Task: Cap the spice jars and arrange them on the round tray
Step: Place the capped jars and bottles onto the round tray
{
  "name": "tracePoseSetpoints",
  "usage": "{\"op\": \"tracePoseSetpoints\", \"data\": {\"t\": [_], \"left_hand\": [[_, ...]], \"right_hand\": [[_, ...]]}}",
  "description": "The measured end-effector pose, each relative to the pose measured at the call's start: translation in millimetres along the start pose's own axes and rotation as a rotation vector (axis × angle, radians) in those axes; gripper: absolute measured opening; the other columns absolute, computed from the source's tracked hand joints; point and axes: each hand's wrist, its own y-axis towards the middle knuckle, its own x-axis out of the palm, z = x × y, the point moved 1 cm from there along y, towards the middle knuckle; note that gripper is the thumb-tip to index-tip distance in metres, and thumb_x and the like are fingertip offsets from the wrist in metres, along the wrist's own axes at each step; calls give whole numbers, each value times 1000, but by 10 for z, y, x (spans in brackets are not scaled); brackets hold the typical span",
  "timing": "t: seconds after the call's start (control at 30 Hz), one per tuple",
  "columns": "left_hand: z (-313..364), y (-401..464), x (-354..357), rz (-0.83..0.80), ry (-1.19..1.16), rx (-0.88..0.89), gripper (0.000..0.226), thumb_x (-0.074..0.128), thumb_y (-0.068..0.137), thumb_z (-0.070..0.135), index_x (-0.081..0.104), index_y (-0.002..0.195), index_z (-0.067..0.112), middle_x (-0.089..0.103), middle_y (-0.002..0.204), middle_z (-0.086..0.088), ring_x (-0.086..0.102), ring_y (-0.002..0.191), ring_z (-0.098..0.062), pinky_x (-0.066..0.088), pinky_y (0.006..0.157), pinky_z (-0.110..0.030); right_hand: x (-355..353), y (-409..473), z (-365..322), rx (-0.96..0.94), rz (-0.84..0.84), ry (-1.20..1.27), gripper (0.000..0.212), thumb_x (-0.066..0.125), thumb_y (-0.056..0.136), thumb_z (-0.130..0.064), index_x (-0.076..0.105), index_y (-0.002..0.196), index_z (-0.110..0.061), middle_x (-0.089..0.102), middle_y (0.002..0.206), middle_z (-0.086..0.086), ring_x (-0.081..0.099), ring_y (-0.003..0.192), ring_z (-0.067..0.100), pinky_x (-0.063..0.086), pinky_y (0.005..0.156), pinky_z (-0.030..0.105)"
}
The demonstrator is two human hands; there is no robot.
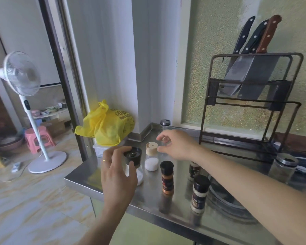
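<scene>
Left hand grips black-capped jar; right hand hovers behind.

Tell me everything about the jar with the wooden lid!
The jar with the wooden lid is clear glass, upright on the steel counter, about a third full of white grains. Its pale round lid is on, with a hole in the top. Nothing grips it; the right hand hovers just beside the lid.

On the steel worktop, the left hand grips a black-capped jar; the right hand hovers, fingers curled, beside a wooden-capped jar.
</scene>
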Motion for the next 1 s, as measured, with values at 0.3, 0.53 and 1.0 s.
{"op": "tracePoseSetpoints", "data": {"t": [0.3, 0.53, 1.0], "left_hand": [[-389, 328, 223, -521, 100, -121, 87, 88, 72, 29, 40, 145, 28, 68, 130, 2, 64, 119, -30, 48, 84, -33], [-315, 402, 189, -427, 67, -121, 77, 90, 73, 29, 44, 136, 29, 72, 113, 3, 68, 109, -35, 42, 74, -33], [1677, 1061, 753, -524, -78, 171, 80, 95, 64, 35, 49, 128, 22, 64, 108, 3, 61, 97, -28, 54, 86, -41]], "right_hand": [[495, 598, -152, 12, -251, -264, 58, 70, 89, -14, 51, 143, -26, 52, 144, 7, 53, 128, 29, 46, 99, 36], [473, 539, -128, -15, -54, -236, 36, 63, 91, -8, 55, 123, -22, 57, 122, 10, 59, 101, 29, 43, 71, 34], [-1386, -746, 562, 244, 363, -236, 53, 71, 90, -14, 49, 138, -13, 60, 129, 6, 58, 116, 26, 45, 86, 33]]}}
